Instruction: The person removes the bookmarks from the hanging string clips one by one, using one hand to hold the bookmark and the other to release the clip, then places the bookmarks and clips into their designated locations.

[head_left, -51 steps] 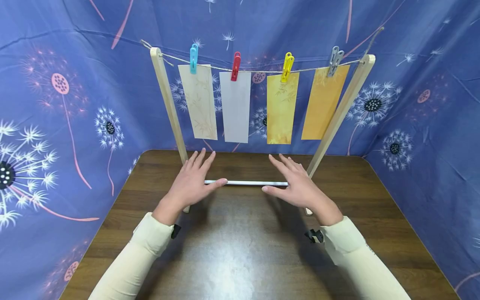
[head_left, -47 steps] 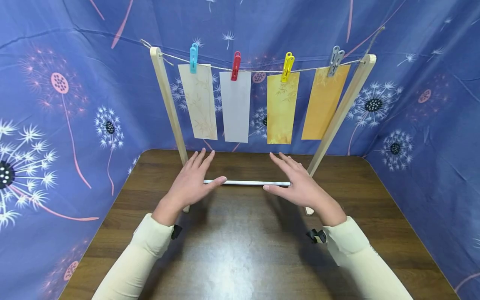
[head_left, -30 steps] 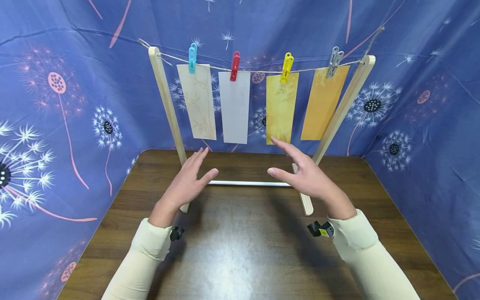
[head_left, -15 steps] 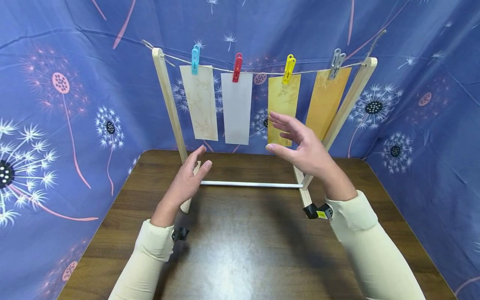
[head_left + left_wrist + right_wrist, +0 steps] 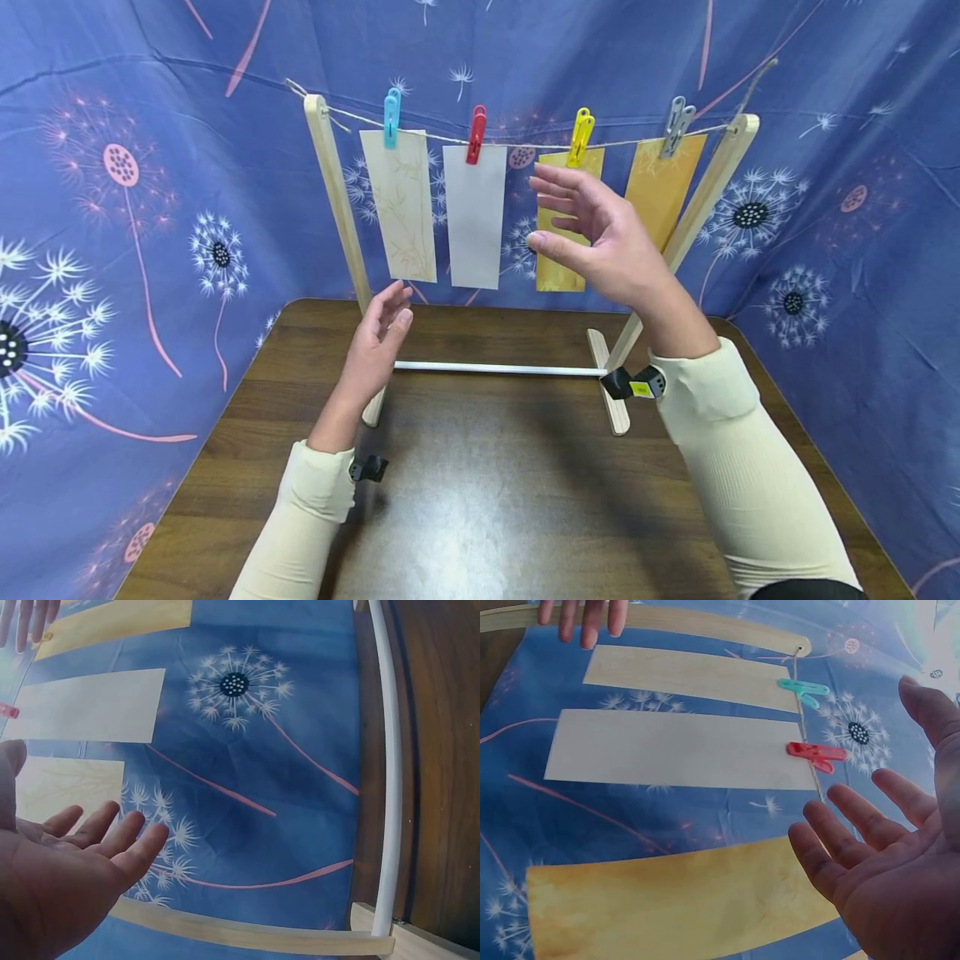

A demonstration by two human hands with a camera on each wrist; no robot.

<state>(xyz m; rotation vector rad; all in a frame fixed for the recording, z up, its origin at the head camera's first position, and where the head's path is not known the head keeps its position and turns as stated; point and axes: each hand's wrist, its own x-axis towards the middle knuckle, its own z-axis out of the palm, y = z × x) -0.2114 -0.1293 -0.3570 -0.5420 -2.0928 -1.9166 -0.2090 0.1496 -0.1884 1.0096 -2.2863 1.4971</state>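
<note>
My right hand (image 5: 600,233) is raised in front of the yellow paper strip (image 5: 561,271), fingers loosely bent with nothing in them. Lower down, near the left post (image 5: 337,196), my left hand (image 5: 377,337) is held up, thumb apart from the fingers and holding nothing. Paper strips hang from a string (image 5: 442,137): a cream one (image 5: 401,208) under a blue clothespin (image 5: 392,118), a white one (image 5: 474,217) under a red clothespin (image 5: 476,135), the yellow one under a yellow clothespin (image 5: 581,136), an orange one (image 5: 663,187) under a grey clothespin (image 5: 677,127).
The wooden stand's right post (image 5: 716,187) slants up from a foot (image 5: 617,408) on the brown table (image 5: 465,483). A white rod (image 5: 495,368) joins the two sides low down. Behind hangs a blue dandelion-print cloth (image 5: 247,167).
My right hand has risen from near the rod to the yellow strip. My left hand has drawn slightly up and turned, thumb closer to the fingers. The strips and clothespins stay in place.
</note>
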